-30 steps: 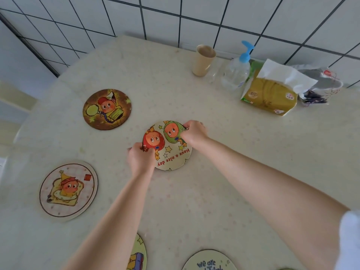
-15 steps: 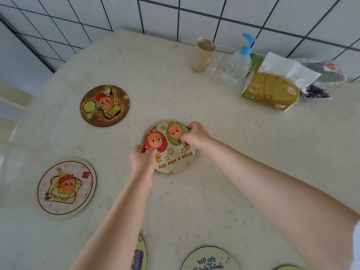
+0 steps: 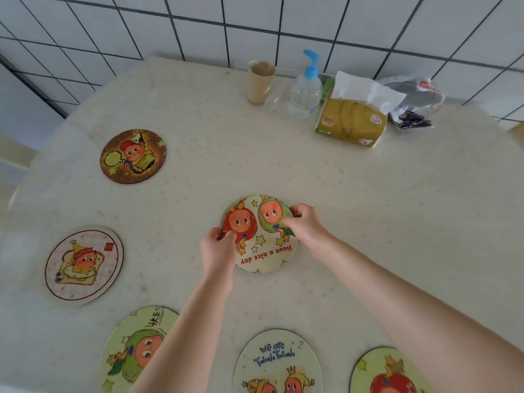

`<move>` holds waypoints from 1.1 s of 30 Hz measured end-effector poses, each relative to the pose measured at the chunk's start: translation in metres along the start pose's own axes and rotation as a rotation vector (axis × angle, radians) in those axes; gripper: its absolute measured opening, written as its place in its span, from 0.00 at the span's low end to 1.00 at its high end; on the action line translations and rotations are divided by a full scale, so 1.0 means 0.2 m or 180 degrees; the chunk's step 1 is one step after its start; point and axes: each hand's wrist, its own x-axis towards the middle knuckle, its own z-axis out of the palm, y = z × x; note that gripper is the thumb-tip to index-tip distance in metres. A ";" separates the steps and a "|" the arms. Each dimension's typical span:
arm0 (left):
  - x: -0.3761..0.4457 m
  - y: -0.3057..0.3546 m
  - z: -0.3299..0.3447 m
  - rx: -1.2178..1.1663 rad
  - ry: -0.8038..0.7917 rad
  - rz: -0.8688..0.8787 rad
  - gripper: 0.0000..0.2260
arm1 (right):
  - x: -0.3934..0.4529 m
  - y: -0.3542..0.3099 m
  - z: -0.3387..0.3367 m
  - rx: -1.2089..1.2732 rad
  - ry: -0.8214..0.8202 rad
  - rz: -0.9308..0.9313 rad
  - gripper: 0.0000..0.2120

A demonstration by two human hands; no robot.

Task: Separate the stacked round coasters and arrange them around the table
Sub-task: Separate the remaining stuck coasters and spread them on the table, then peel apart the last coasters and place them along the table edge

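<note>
Along the bottom edge of the frame three coasters lie flat on the table: green-character coaster, "We are Twinkle" coaster, red-fruit coaster. At centre, the left hand and right hand pinch opposite edges of the "Have a nice day" coaster. At left lie the toast coaster and, farther, the brown coaster. At the upper right stand a cup, pump bottle and tissue pack.

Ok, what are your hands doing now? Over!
Left hand and right hand both pinching the "Have a nice day" coaster, mid-table. Five coasters already laid out. Nothing in the way.
</note>
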 end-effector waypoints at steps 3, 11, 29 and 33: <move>-0.13 -0.06 0.11 0.0085 -0.0093 0.0034 0.07 | -0.08 0.11 -0.16 0.0141 0.0033 0.0000 0.06; -0.56 -0.27 0.49 0.0379 -0.0391 0.0100 0.06 | -0.28 0.46 -0.70 0.0384 0.0108 0.0007 0.09; -1.52 -0.67 1.63 0.0709 -0.1046 -0.0089 0.06 | -0.53 1.26 -2.05 0.0298 0.0716 0.0113 0.08; -1.54 -0.66 1.78 0.0837 -0.1112 -0.0059 0.07 | -0.49 1.31 -2.17 0.0289 0.0863 0.0203 0.10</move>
